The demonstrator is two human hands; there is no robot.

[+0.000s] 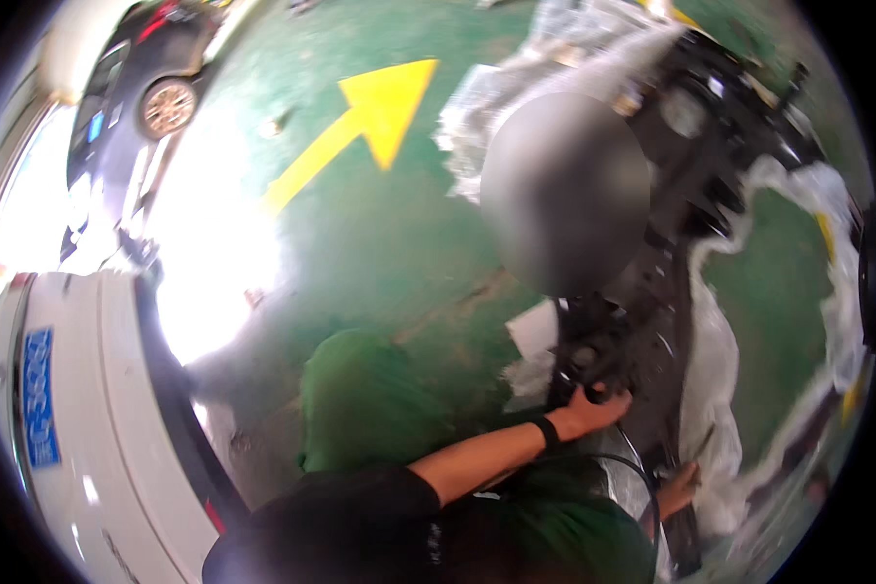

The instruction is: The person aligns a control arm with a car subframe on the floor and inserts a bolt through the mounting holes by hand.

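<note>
A long black car part [667,336] lies on the floor in front of me, running from far to near. My left hand [594,413], with a black band at its wrist, is curled over a dark knob-like piece [600,391] on the part's left side. My right hand [678,489] is lower, beside the near end of the part. Its fingers are closed round a thin, stick-like thing [706,444] that points up and away; its kind is unclear. A black cable [640,469] bends in an arc between my hands.
Clear plastic wrapping [715,389] lies around the part, with more wrapping [487,107] at its far end. A blurred grey oval [565,195] hides some of it. A white car [97,419] stands at left, a dark car [131,107] beyond. A yellow arrow [365,112] marks the green floor.
</note>
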